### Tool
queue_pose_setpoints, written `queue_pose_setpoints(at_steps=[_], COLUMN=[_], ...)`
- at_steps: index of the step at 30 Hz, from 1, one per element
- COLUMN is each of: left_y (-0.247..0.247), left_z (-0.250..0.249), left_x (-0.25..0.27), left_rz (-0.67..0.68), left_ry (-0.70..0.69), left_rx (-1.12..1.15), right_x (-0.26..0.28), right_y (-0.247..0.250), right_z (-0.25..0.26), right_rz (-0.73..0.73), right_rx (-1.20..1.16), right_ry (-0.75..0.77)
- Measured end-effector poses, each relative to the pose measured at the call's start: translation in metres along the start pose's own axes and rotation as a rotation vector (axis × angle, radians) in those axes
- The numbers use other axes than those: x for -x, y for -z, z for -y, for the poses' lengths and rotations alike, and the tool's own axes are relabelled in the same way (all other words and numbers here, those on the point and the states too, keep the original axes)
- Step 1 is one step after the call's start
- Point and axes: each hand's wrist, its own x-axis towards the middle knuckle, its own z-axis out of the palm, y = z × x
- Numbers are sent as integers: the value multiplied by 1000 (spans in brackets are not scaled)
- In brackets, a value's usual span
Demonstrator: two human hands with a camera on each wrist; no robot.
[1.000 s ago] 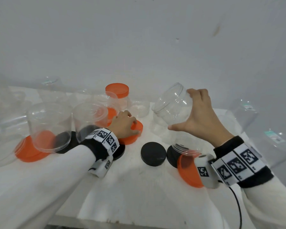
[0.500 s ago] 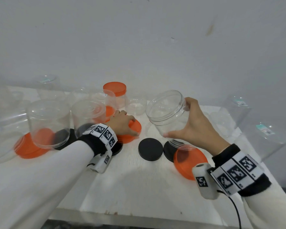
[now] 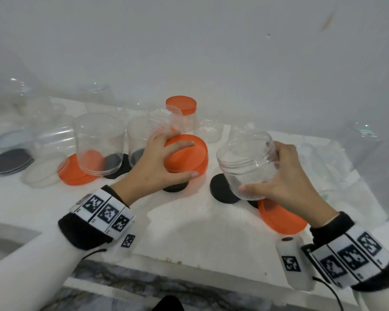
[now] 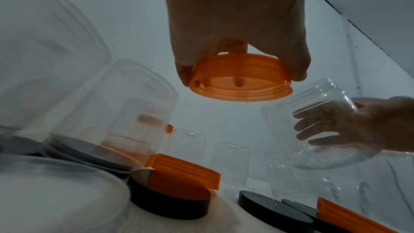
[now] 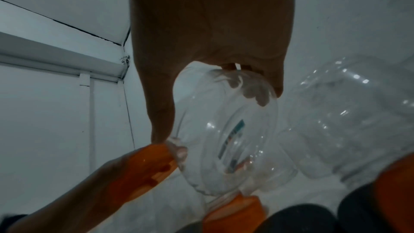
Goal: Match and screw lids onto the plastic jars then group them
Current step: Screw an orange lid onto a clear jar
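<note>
Orange lid (image 3: 185,154) is gripped from above by the left hand (image 3: 157,167), lifted off the surface (image 3: 189,232) beside the clear jar (image 3: 247,164), which the right hand (image 3: 285,176) clasps, mouth tilted leftward. Left wrist view: lid threads face down, fingers (image 4: 298,63) on its rim. Right wrist view: jar base toward camera. Advice: level the jar mouth, seat the lid flat, then turn.

Orange, black and clear on white

The held lid (image 3: 184,153) is orange; the jar (image 3: 247,162) clear; a black lid (image 3: 222,191) on the white counter (image 3: 189,232).
</note>
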Motion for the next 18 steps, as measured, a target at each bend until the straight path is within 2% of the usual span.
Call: queue_pose_setpoints(at_steps=[4, 9, 13, 18], left_y=[11, 16, 12, 9], left_z=[4, 7, 10, 9], left_x=[24, 44, 52, 53], left_rz=[-91, -148, -139, -117], left_ry=[-29, 14, 27, 46], left_rx=[52, 76, 70, 61], right_x=[9, 11, 7, 6], right_y=[-27, -60, -77, -78], right_z=[4, 6, -1, 1], right_rz=[137, 360, 428, 503], right_rx=[-23, -184, -99, -267], right_ry=[61, 32, 38, -35])
